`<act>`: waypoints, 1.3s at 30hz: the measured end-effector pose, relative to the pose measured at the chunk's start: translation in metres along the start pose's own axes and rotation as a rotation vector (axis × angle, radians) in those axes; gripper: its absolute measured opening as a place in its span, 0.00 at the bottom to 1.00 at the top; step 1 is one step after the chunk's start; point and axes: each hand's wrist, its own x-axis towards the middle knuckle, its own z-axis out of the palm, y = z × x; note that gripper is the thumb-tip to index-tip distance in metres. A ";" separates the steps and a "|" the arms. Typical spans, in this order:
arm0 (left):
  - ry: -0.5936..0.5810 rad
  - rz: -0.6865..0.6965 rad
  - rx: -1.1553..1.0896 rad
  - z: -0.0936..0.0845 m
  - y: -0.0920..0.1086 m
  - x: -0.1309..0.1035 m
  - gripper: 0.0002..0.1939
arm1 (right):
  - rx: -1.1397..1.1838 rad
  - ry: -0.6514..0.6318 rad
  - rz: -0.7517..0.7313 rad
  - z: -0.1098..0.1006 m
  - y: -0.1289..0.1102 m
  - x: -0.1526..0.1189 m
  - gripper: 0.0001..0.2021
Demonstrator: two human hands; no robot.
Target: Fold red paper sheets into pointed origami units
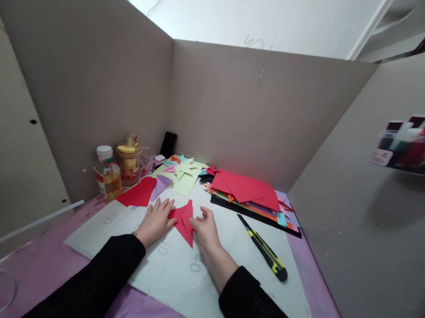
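Observation:
A folded piece of red paper (186, 223) with pointed ends lies on the white mat (165, 275). My left hand (156, 221) rests flat at its left side, fingers spread, with the thumb over the paper's edge. At the right edge of the paper is my right hand (207, 229), its fingers curled and its thumb against the paper; the fingertips are partly hidden. Beyond my left hand lie a red paper sheet (138, 192) and a purple paper piece (161, 186). A black and yellow utility knife (265, 249) lies to the right of my right hand.
At the back right is a stack of coloured paper topped by red sheets (246, 188). Folded paper stars (185, 168) lie at the back. A bottle of amber liquid (112, 182), a brown jar (128, 162) and a black phone (168, 145) stand at the left. Grey partitions (240, 109) surround the desk.

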 end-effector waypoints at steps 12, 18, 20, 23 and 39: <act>0.221 -0.009 -0.494 -0.002 0.007 0.006 0.29 | 0.188 -0.130 -0.069 -0.006 -0.004 0.009 0.23; -0.052 0.017 -0.765 0.019 0.042 0.014 0.19 | 0.329 -0.046 -0.139 -0.019 -0.017 0.023 0.24; -0.081 0.017 -0.813 0.025 0.052 0.013 0.19 | 0.362 -0.054 -0.147 -0.019 -0.018 0.022 0.23; -0.058 0.017 -0.860 0.030 0.060 0.011 0.19 | 0.384 -0.079 -0.132 -0.016 -0.016 0.018 0.22; 0.049 -0.029 -1.096 0.027 0.056 0.007 0.10 | 0.239 0.011 -0.186 -0.033 -0.023 0.032 0.17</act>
